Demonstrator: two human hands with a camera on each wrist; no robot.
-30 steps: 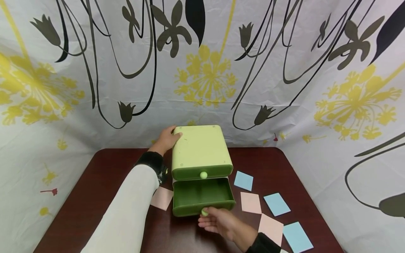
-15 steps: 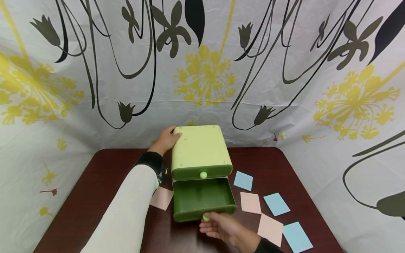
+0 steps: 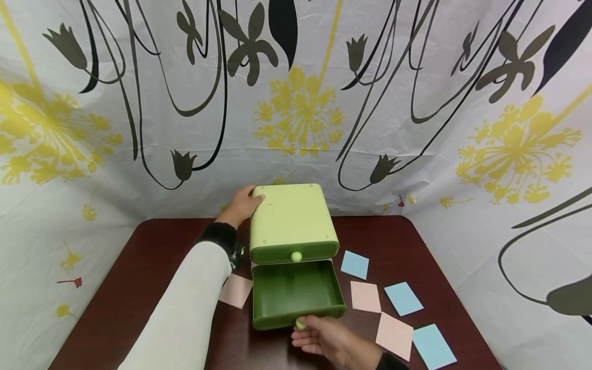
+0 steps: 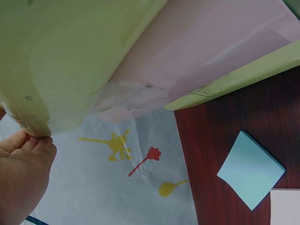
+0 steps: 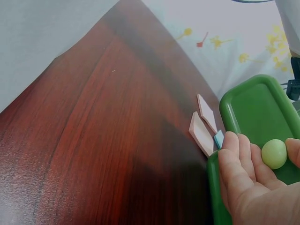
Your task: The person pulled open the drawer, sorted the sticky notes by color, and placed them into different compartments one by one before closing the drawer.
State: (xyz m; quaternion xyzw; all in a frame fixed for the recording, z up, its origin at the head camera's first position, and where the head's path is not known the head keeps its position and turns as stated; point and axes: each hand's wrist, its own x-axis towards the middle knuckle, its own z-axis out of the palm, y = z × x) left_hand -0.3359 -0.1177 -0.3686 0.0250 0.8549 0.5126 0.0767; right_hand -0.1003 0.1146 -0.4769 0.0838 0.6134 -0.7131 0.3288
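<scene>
The lower dark green plastic drawer (image 3: 296,293) stands pulled out toward the person, its long axis running front to back. The right hand (image 3: 326,339) is nearer, fingers curled around the pale round knob (image 3: 300,323) at its front edge. The left hand (image 3: 240,204) grips the light green two-drawer cabinet (image 3: 291,216) at its rear left corner. Count: two drawers, two knobs, three blue sticky-note pads (image 3: 403,298), three pink pads (image 3: 365,296)
</scene>
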